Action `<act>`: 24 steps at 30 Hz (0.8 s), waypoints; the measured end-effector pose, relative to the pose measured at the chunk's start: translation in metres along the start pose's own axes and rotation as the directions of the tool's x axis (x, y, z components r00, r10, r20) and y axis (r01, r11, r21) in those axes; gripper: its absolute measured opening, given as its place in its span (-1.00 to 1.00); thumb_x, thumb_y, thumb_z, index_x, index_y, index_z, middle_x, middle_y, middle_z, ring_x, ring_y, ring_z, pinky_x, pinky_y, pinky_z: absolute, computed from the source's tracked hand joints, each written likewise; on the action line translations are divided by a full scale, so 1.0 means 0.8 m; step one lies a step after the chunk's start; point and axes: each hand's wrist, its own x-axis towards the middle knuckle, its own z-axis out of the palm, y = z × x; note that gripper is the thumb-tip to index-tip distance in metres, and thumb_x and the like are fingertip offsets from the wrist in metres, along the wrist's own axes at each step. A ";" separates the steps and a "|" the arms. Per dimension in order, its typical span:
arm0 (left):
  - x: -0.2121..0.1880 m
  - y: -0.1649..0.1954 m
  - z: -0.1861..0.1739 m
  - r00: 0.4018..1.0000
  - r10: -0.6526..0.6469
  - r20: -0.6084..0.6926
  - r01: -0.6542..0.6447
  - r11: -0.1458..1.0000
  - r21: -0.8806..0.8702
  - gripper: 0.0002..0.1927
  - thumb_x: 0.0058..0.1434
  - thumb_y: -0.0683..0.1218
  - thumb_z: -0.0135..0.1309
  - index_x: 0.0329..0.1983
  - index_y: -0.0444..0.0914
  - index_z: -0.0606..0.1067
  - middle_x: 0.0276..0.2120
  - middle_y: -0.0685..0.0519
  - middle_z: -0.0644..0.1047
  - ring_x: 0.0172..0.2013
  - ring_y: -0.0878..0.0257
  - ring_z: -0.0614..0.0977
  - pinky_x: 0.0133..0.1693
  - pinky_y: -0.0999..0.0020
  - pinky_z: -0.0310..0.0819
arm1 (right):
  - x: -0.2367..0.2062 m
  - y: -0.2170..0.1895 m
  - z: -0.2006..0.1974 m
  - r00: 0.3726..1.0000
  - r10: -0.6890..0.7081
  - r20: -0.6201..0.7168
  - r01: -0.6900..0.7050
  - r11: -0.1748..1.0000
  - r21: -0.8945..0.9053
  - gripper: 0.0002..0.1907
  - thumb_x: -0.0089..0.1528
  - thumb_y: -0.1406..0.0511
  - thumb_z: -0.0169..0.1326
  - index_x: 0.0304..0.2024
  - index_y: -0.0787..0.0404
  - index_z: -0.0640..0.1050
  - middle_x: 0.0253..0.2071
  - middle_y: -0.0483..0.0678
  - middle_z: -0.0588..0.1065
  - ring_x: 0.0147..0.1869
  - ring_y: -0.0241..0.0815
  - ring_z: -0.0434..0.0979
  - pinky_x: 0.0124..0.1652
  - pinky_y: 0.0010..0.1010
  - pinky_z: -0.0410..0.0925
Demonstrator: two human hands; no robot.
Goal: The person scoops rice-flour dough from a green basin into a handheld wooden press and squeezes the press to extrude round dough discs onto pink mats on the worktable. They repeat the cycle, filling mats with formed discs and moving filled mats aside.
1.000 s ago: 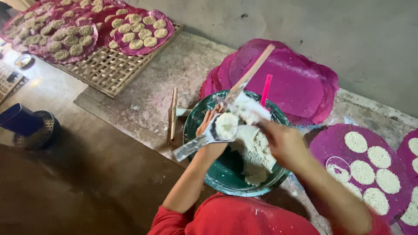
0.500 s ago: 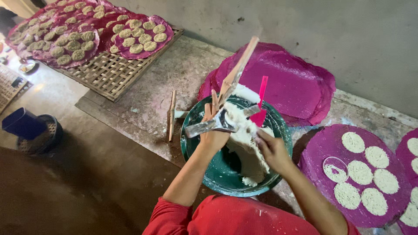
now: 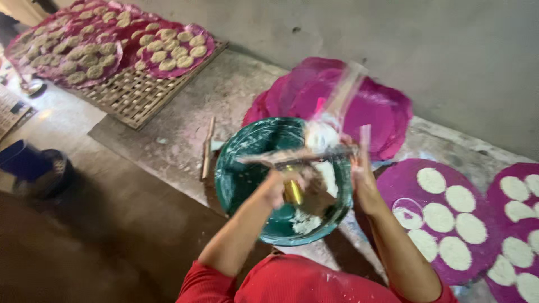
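A green bowl smeared with white dough sits in front of me on the stone ledge. Over the bowl's middle, my left hand is closed on a dough-coated scraper with a brass-coloured handle; its long flat blade lies level across the bowl. My right hand is at the bowl's right rim, fingers straight and pointing up, touching the blade's far end. It is blurred by motion. A pink stick and a pale flat stick lean out of the bowl's far side.
Bare magenta round mats are stacked behind the bowl. To the right, magenta mats carry white dough discs. A woven tray at far left holds more filled mats. A wooden stick lies left of the bowl. A blue container stands on the floor.
The scraper in my left hand has swung from tilted up to level across the bowl. My right hand has come off the dough and moved to the bowl's right rim.
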 end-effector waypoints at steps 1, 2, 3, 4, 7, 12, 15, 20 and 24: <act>-0.003 -0.032 0.027 0.977 -0.162 0.138 0.179 0.976 -0.124 -0.50 0.09 -0.30 0.09 0.16 -0.44 0.47 -0.09 -0.19 0.58 -0.22 0.09 0.63 -0.18 0.22 0.57 | 0.000 -0.020 -0.014 0.996 0.087 0.025 -0.090 0.938 0.334 -0.13 0.40 -0.14 -0.10 0.52 0.23 -0.01 0.47 0.18 0.16 0.45 0.08 0.24 0.15 -0.23 0.20; -0.006 -0.063 0.055 0.908 -0.306 0.286 0.374 0.900 -0.225 -0.52 0.11 -0.28 0.08 0.14 -0.52 0.46 -0.05 -0.25 0.58 -0.17 0.04 0.65 -0.10 0.17 0.60 | -0.008 -0.042 -0.028 0.983 0.171 0.073 -0.178 0.757 0.628 -0.09 0.35 -0.15 -0.03 0.53 0.24 0.10 0.43 0.20 0.24 0.38 0.12 0.34 -0.05 -0.29 0.34; -0.009 -0.086 0.079 0.881 -0.358 0.311 0.423 0.889 -0.176 -0.51 0.09 -0.27 0.10 0.14 -0.47 0.46 -0.05 -0.22 0.59 -0.13 0.06 0.67 -0.05 0.19 0.60 | -0.017 -0.060 -0.041 0.963 0.231 0.138 -0.236 0.478 0.846 -0.06 0.30 -0.16 0.04 0.55 0.24 0.21 0.39 0.23 0.33 0.31 0.17 0.44 -0.25 -0.35 0.48; -0.012 -0.106 0.103 0.849 -0.407 0.336 0.468 0.875 -0.122 -0.50 0.07 -0.27 0.11 0.14 -0.43 0.47 -0.05 -0.19 0.60 -0.09 0.09 0.68 0.01 0.20 0.61 | -0.027 -0.078 -0.059 0.962 0.259 0.084 -0.216 0.538 0.815 -0.18 0.32 -0.11 0.06 0.42 0.26 0.25 0.42 0.20 0.32 0.31 0.18 0.46 -0.14 -0.19 0.49; -0.003 -0.112 0.154 0.905 -0.027 0.424 -0.175 0.885 0.430 -0.43 0.06 -0.19 0.27 0.18 -0.33 0.43 0.00 -0.12 0.56 0.01 0.15 0.61 0.10 0.23 0.52 | -0.059 -0.120 -0.132 0.958 0.279 -0.070 -0.198 0.816 0.543 -0.42 0.32 0.06 0.13 0.20 0.28 0.32 0.38 0.16 0.33 0.21 0.22 0.53 0.04 0.11 0.53; -0.015 -0.124 0.224 0.924 -0.111 0.367 -0.251 0.548 0.798 -0.62 0.14 -0.05 0.33 0.00 -0.23 0.55 -0.18 0.01 0.65 -0.14 0.26 0.66 -0.06 0.30 0.59 | -0.131 -0.165 -0.238 0.954 -0.162 0.251 0.240 0.915 -0.323 -0.67 0.12 0.37 0.07 -0.04 0.11 0.56 0.04 -0.06 0.59 0.02 0.09 0.67 0.13 0.19 0.56; -0.018 -0.164 0.260 0.877 -0.287 0.387 -0.149 0.602 0.784 -0.67 0.19 -0.04 0.28 -0.01 -0.18 0.54 -0.16 0.04 0.64 -0.11 0.26 0.66 -0.08 0.27 0.58 | -0.185 -0.191 -0.262 0.884 -0.234 0.405 0.405 0.815 -0.413 -0.81 0.11 0.38 0.09 -0.34 0.05 0.33 0.20 0.33 0.43 0.26 0.44 0.49 0.10 0.11 0.48; -0.006 -0.224 0.303 0.804 -0.280 0.524 -0.056 0.843 0.536 -0.63 0.28 -0.03 0.21 0.14 -0.17 0.53 0.16 0.08 0.54 0.17 0.30 0.55 0.20 0.27 0.39 | -0.247 -0.188 -0.271 0.967 -0.099 0.235 0.220 0.786 -0.578 -0.62 0.16 0.28 0.10 0.05 -0.10 0.47 0.31 0.22 0.41 0.37 0.33 0.48 0.20 0.02 0.49; 0.066 -0.241 0.351 0.775 -0.443 0.450 -0.322 0.335 0.885 -0.63 0.22 0.07 0.25 0.03 -0.17 0.59 -0.09 -0.03 0.64 -0.07 0.18 0.65 -0.02 0.25 0.54 | -0.279 -0.168 -0.326 0.999 0.047 0.019 -0.024 0.765 -0.643 -0.15 0.31 0.08 0.09 0.56 -0.01 0.03 0.53 0.19 0.20 0.67 0.22 0.18 0.55 0.13 0.12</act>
